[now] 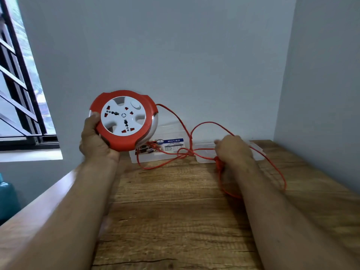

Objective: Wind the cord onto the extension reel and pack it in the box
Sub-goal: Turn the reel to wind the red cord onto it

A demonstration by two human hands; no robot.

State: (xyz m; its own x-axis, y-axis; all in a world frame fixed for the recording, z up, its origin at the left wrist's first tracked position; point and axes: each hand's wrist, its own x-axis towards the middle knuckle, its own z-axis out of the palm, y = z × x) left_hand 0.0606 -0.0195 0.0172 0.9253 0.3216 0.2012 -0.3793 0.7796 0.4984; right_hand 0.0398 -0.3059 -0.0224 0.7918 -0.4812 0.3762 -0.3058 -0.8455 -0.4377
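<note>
Left hand (96, 139) gripping red-and-white reel (123, 120), held raised above table (175, 211) — socket face toward camera. Right hand (232, 152) closed round red cord (194, 131), near table surface. Cord unwound, looped loose. Clear box (161, 152) behind, against wall — lid (206, 151) beside it.

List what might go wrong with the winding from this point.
1. The red cord crosses itself in loops near the right hand; wound in like that, it may knot or jam at the reel.
2. The left hand holds the reel in the air by its edge; a tug could make it slip.
3. Slack trailing over the clear box may drag it along the table.
</note>
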